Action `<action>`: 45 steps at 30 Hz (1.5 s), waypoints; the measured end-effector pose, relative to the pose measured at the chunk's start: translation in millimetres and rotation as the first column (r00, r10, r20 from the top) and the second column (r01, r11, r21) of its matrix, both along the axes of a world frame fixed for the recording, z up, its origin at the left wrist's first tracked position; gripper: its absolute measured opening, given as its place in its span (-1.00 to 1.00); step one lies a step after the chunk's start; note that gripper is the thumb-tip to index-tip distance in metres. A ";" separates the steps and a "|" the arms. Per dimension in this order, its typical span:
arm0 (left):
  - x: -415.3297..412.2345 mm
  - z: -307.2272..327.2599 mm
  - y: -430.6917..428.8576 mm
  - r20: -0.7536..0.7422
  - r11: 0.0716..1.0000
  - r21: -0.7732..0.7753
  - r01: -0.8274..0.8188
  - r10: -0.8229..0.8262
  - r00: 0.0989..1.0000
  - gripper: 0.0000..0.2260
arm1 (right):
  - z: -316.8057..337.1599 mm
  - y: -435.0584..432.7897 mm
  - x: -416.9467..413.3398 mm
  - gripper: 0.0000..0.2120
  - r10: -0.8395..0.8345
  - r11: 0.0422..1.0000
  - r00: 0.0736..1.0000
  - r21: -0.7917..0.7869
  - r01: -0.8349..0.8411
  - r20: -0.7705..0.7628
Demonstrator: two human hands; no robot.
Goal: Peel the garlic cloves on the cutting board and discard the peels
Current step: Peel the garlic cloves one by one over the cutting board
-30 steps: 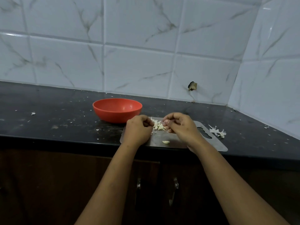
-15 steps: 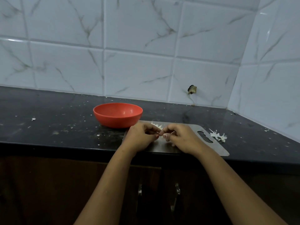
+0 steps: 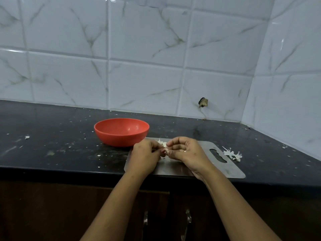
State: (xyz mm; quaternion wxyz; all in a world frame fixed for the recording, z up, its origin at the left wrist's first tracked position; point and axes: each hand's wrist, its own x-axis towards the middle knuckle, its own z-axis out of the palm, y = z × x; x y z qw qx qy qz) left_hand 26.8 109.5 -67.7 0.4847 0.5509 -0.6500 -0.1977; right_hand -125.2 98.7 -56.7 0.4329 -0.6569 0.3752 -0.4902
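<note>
Both pinch one garlic clove (image 3: 166, 150) — left hand (image 3: 145, 157), right hand (image 3: 187, 152) — its axis hidden; cutting board (image 3: 217, 168) runs left-right.

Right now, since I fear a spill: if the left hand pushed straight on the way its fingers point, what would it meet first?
Most likely the garlic clove pinched between both hands, then the fingertips of the right hand. The left hand points rightward, away from the red bowl, though depth is unclear.

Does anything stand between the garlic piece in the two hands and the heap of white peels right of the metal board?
Nothing visible does. The left hand and right hand pinch the pale garlic piece; past the right hand, only the grey metal cutting board lies before the white peel heap.
</note>
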 end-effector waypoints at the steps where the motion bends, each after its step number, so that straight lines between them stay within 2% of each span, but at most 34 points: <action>1: -0.1 0.0 0.3 0.007 1.000 -0.002 -0.001 0.001 1.000 -0.92 | -0.3 0.2 0.1 -0.85 -0.006 1.000 1.000 -0.014 0.006 -0.004; 4: -2.0 0.8 2.9 0.035 1.000 -0.007 -0.011 0.011 0.999 -0.89 | -1.4 -0.4 0.1 -0.85 -0.022 0.999 0.999 -0.040 0.020 -0.038; 7: -1.0 0.9 4.6 0.003 1.000 -0.015 -0.017 0.017 1.000 -0.89 | -3.6 -1.4 2.1 -0.89 -0.075 0.995 0.991 -0.077 0.066 -0.115; 11: 3.6 1.2 6.4 -0.099 0.999 0.017 -0.029 0.030 0.995 -0.88 | -4.7 -2.2 2.7 -0.93 -0.135 0.987 0.977 -0.115 0.117 -0.164; 16: 4.3 7.8 10.9 -0.312 0.993 0.066 0.093 -0.068 0.948 -0.92 | -4.3 -2.8 2.7 -0.97 -0.124 0.988 0.976 -0.107 0.107 -0.177; 19: 4.7 9.4 8.8 -0.354 0.986 0.086 0.146 -0.107 0.929 -0.92 | -4.7 -4.3 2.8 -0.97 -0.137 0.987 0.971 -0.107 0.117 -0.197; 22: 2.8 10.8 6.5 -0.342 0.983 0.096 0.157 -0.115 0.932 -0.95 | -4.8 -5.4 2.2 -0.95 -0.159 0.984 0.966 -0.107 0.140 -0.204; 29: 1.2 14.7 1.0 -0.178 0.975 0.121 0.189 -0.166 0.970 -0.93 | -2.7 -0.3 -1.6 -0.95 -0.163 0.984 0.980 -0.090 0.153 -0.118; 36: 6.9 9.4 8.2 -0.025 0.971 0.024 0.238 -0.237 0.971 -0.87 | -0.7 2.7 -2.0 -0.98 -0.164 0.983 0.983 -0.096 0.156 -0.081; 45: 4.2 9.1 6.7 -0.074 0.986 -0.013 0.166 -0.167 0.983 -0.89 | 0.4 4.4 -0.6 -0.92 -0.176 0.978 0.979 -0.130 0.163 -0.098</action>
